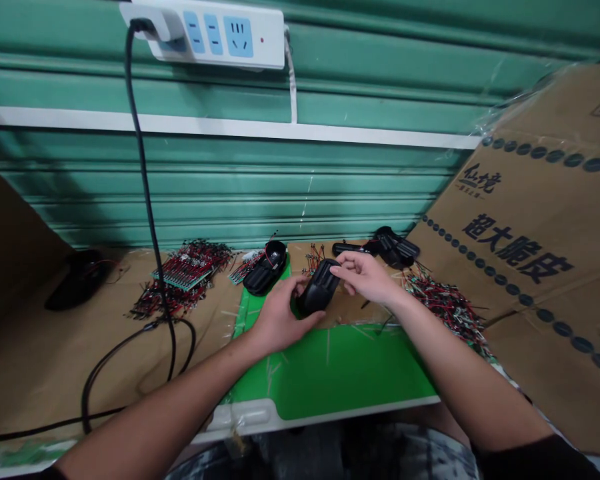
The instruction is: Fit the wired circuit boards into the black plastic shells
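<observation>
My left hand (280,317) cups a black plastic shell (320,288) from below, and the fingertips of my right hand (365,277) press on its upper end. The shell is tilted, and my fingers hide part of it. Both hands are above a green cutting mat (340,373). Just beyond my left hand, a similar open black shell (265,268) with red wires lies on the mat's far edge. Past my right hand lie more black plastic parts (393,247).
Green-and-red circuit boards with wires (190,267) are heaped at left, and a loose pile of wires (445,303) lies at right. A black cable (145,187) runs down from a wall power strip (205,33). Printed cardboard (530,247) leans at right against a green shutter (230,180).
</observation>
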Motion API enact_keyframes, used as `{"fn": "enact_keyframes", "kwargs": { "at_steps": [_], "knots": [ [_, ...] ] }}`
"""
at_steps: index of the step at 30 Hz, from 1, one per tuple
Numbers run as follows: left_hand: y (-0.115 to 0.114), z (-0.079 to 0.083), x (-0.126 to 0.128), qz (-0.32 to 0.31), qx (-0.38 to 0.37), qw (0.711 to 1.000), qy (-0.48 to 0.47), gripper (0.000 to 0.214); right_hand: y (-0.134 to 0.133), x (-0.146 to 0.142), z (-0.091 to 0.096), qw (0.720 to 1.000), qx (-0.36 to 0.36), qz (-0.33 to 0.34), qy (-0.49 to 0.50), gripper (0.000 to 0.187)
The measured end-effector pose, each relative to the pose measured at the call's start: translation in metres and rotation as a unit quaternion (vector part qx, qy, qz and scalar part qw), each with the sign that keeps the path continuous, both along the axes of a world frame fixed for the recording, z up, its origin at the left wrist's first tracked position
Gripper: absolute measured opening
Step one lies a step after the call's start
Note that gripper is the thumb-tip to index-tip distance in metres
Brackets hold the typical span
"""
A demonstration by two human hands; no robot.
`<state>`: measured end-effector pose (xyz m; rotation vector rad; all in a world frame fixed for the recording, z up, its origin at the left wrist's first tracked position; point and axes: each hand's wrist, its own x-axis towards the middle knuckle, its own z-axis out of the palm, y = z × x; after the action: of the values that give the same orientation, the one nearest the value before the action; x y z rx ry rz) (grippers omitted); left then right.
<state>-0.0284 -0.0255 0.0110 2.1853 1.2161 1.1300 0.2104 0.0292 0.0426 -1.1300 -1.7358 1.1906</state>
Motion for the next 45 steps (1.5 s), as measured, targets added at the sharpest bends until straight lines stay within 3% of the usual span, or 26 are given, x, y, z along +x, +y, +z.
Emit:
{"fn": "enact_keyframes", "kwargs": {
  "at_steps": [4, 10, 14, 16, 21, 24, 27, 30, 33, 37, 45],
  "knots": [
    [0.0, 0.0, -0.005, -0.042, 0.084, 0.994, 0.062, 0.034, 0.0, 0.013, 0.006, 0.993, -0.029, 0.106, 0.037, 0.033],
    [0.0, 0.001, -0.007, -0.098, 0.069, 0.984, 0.133, 0.025, 0.001, 0.03, 0.015, 0.981, -0.02, 0.191, -0.019, 0.019],
    [0.002, 0.003, -0.009, -0.131, 0.066, 0.972, 0.182, 0.027, 0.001, 0.037, 0.022, 0.967, -0.004, 0.238, -0.094, 0.03],
    [0.003, 0.003, -0.01, -0.146, 0.064, 0.971, 0.177, 0.03, 0.003, 0.037, 0.02, 0.974, 0.002, 0.2, -0.109, 0.029],
    [0.001, 0.004, -0.011, -0.195, 0.06, 0.973, 0.112, 0.048, 0.011, 0.023, 0.0, 0.985, 0.081, 0.016, -0.148, 0.018],
    [0.001, 0.009, -0.012, -0.209, 0.067, 0.973, 0.064, 0.057, 0.01, 0.011, -0.011, 0.983, 0.103, 0.017, -0.151, 0.021],
    [0.005, 0.012, -0.013, -0.177, 0.085, 0.98, 0.017, 0.052, 0.005, 0.002, -0.015, 0.987, 0.078, 0.085, -0.111, 0.03],
    [0.013, 0.005, -0.016, -0.066, 0.099, 0.992, 0.029, 0.045, -0.001, -0.004, -0.014, 0.984, 0.048, 0.135, -0.104, 0.03],
    [0.02, -0.008, -0.016, 0.026, 0.064, 0.995, 0.076, 0.038, -0.006, -0.008, -0.013, 0.985, 0.033, 0.138, -0.096, 0.035],
    [0.023, -0.018, -0.013, 0.026, 0.027, 0.993, 0.114, 0.036, -0.012, -0.016, -0.014, 0.987, 0.042, 0.118, -0.1, 0.035],
    [0.026, -0.019, -0.009, 0.047, 0.012, 0.987, 0.155, 0.023, -0.018, -0.021, -0.013, 0.978, 0.064, 0.101, -0.17, 0.02]
  ]
}}
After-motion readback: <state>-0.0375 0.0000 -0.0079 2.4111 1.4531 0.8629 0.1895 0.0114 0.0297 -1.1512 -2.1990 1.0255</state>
